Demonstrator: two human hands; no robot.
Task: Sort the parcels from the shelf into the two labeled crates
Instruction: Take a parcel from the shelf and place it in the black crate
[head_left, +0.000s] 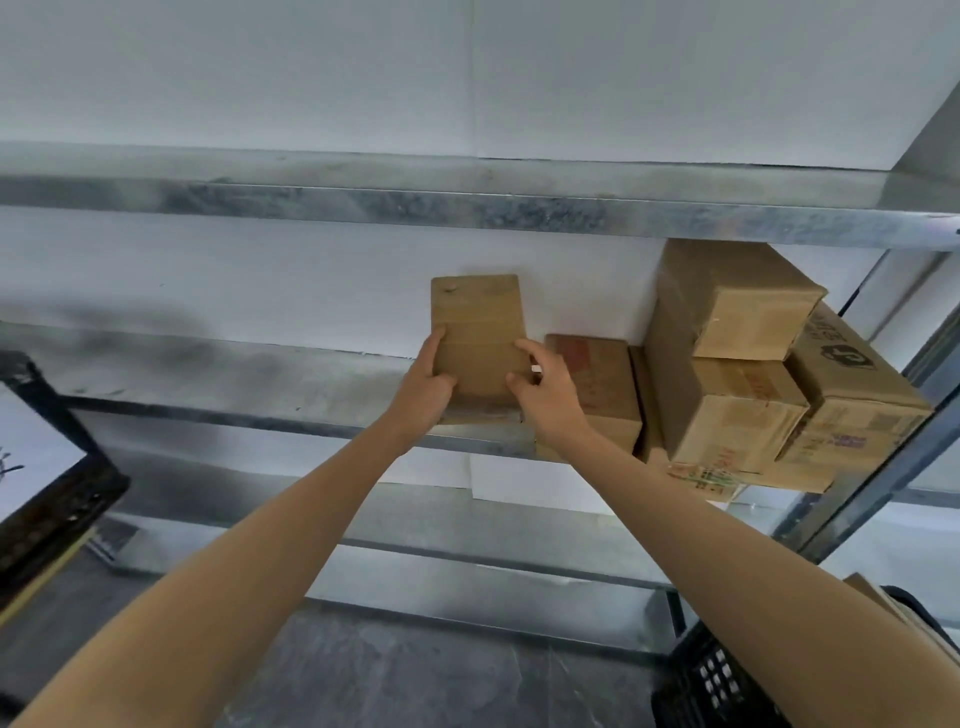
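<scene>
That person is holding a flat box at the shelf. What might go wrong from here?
The flat brown cardboard parcel is gripped only near its lower edges by the left hand and right hand; it might tip or slip coming off the grey metal shelf. The right hand is close to the stack of brown cardboard boxes, some seeming to overhang the shelf front; a bump might topple them.

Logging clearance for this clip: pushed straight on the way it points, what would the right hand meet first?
The right hand grips the flat parcel, so that comes first; behind it probably the white wall, though depth is unclear.
</scene>
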